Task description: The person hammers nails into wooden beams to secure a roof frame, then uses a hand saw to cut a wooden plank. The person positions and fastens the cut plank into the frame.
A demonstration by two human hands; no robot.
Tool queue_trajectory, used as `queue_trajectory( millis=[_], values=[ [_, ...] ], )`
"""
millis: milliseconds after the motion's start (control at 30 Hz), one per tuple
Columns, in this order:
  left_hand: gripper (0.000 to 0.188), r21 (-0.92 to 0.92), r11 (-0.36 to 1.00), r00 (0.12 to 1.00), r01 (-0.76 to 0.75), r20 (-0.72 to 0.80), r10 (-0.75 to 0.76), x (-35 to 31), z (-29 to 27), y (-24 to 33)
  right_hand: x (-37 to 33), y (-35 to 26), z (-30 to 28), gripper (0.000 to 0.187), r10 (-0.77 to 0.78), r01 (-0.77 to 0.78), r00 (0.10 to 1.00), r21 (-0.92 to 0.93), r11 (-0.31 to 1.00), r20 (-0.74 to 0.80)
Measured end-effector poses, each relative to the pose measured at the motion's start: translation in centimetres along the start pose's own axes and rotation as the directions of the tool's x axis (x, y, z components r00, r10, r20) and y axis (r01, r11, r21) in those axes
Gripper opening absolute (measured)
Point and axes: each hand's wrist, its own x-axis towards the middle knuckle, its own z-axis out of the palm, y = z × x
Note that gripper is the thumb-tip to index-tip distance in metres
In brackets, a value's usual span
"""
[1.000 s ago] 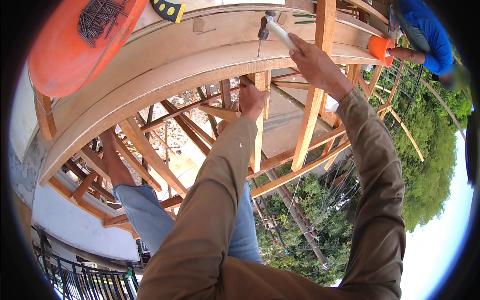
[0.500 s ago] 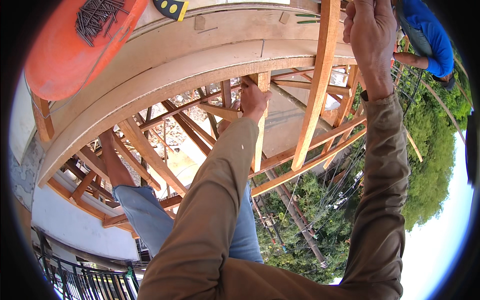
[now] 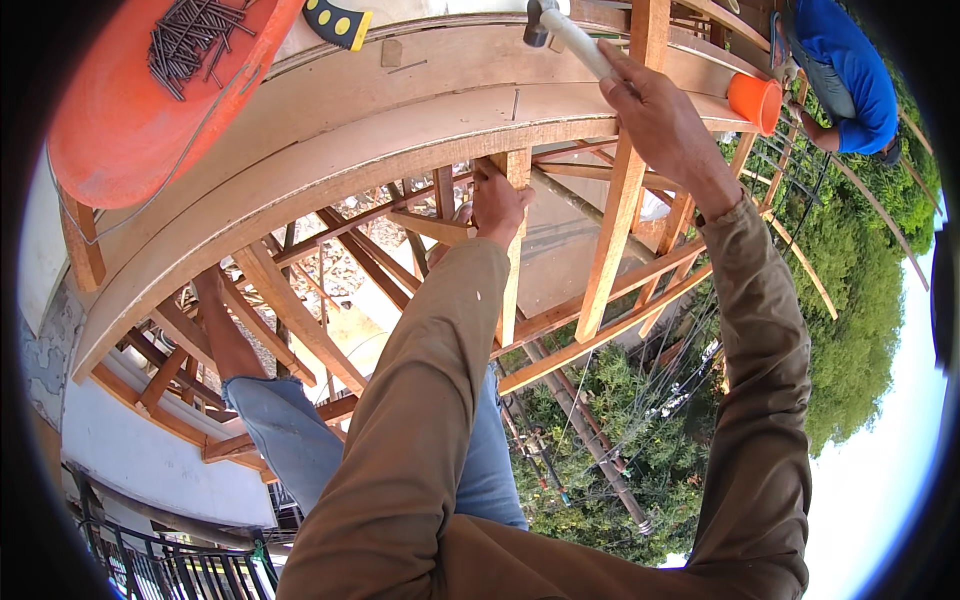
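Your right hand [image 3: 655, 115] is closed around the pale handle of a hammer [image 3: 565, 28], its metal head raised above the curved wooden beam [image 3: 400, 130]. Your left hand [image 3: 497, 205] grips the short upright timber [image 3: 515, 240] under that beam's lower edge. An orange tub [image 3: 130, 130] holding loose nails [image 3: 195, 40] rests at upper left, and a person in a blue shirt [image 3: 845, 70] works at upper right beside an orange cup [image 3: 752, 100].

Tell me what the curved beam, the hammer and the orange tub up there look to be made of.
Curved beam: bare sawn timber, tan and matt, with grain lines showing. Hammer in the right hand: dull grey head, probably steel; pale smooth handle, wood or fibreglass, hard to tell. Orange tub: looks like moulded plastic, slightly glossy, with dark nails in it, likely steel.
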Motion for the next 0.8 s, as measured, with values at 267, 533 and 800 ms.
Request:
queue_trajectory(
  millis=[267,533,800],
  values=[
    [0.12,0.035,0.999,1.0,0.01,0.01,-0.01,0.0,0.6,-0.5,-1.2,-0.5,3.0,0.05,0.045,-0.044,0.998,0.017,0.999,-0.053],
    [0.114,0.011,1.0,1.0,0.015,0.027,-0.015,0.0,0.6,-0.4,-2.0,1.4,3.6,0.055,0.092,-0.092,0.978,-0.012,0.996,0.188],
    [0.111,0.034,0.999,0.993,-0.033,-0.109,0.036,0.7,0.6,-1.1,4.1,-5.8,-6.7,0.038,-0.311,0.472,0.757,0.153,0.868,-0.575]
  ],
)
